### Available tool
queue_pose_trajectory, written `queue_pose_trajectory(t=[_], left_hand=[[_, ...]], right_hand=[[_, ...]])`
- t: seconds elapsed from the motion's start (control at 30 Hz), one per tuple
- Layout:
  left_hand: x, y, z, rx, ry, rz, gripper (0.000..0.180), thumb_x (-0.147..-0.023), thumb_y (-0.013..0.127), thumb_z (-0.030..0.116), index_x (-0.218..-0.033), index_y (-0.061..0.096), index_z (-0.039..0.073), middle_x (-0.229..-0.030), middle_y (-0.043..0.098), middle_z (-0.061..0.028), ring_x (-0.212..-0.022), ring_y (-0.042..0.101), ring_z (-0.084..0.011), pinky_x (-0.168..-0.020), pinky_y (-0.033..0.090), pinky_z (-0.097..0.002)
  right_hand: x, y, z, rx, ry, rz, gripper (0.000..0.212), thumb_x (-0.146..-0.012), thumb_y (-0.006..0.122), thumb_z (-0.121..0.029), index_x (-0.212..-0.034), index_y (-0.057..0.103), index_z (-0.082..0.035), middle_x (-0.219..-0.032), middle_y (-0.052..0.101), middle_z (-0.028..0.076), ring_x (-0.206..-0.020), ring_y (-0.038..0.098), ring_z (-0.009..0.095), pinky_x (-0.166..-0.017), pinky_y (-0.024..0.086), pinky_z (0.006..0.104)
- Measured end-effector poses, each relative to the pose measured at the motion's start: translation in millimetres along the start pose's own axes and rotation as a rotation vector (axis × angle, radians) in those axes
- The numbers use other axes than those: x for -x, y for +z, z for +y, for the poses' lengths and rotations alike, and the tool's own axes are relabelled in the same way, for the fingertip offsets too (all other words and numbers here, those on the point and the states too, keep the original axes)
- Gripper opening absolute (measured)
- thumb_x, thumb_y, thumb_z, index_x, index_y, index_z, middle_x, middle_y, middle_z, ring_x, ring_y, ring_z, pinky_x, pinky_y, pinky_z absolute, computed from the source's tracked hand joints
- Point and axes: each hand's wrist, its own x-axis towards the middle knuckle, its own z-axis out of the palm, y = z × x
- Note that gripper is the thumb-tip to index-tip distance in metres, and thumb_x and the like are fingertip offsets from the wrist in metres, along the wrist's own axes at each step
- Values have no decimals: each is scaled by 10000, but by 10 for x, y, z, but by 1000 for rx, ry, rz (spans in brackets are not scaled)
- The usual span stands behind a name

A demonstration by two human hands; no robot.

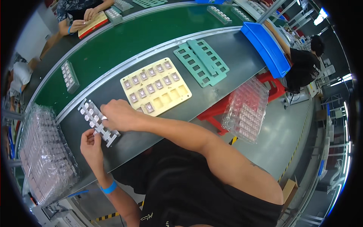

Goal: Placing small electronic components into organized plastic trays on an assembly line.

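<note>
A narrow grey rack point(111, 140) lies aslant on the dark bench at the left, carrying small rounded white parts point(89, 112) in rows. My left hand point(91, 145) is at its near edge, thumb and forefinger closed on that edge. From the right my right hand point(120, 114) reaches over the rack, its fingers bent and pressed together at the white parts; what is between the fingertips is hidden. Just right of this hand lies a cream tray point(181, 99) with square pockets. Most pockets hold small pinkish square pieces point(150, 88); several at the near right side hold none.
Green slotted plates point(202, 62) lie stacked beyond the tray, near a blue bin point(266, 49). Plastic-wrapped trays point(47, 155) stand at the left. Clear blister trays point(247, 109) rest on a red stool point(213, 117). Behind runs a green conveyor point(109, 49); a co-worker's hands point(85, 20) are across it.
</note>
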Motion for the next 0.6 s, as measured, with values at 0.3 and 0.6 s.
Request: queue_pose_trajectory(t=[0.3, 0.6], left_hand=[[263, 103, 517, -197, 239, 237, 258, -922, 518, -43, -1135, 662, -56, -1007, 693, -102, -896, 658, -160, -815, 526, -289], [467, 1193, 927, -153, 440, -144, 221, -871, 606, -69, -1072, 686, -26, -987, 697, -173, -855, 690, -293, -783, 550, -359]], right_hand=[[783, -940, 312, -212, -31, 233, 261, -912, 614, -149, -1107, 694, 5, -988, 701, 189, -914, 682, 345, -819, 536, 422], [1407, -1204, 859, -96, 158, 488, 276, -940, 567, -29, -1157, 735, -4, -895, 644, 146, -803, 648, 258, -744, 515, 347]])
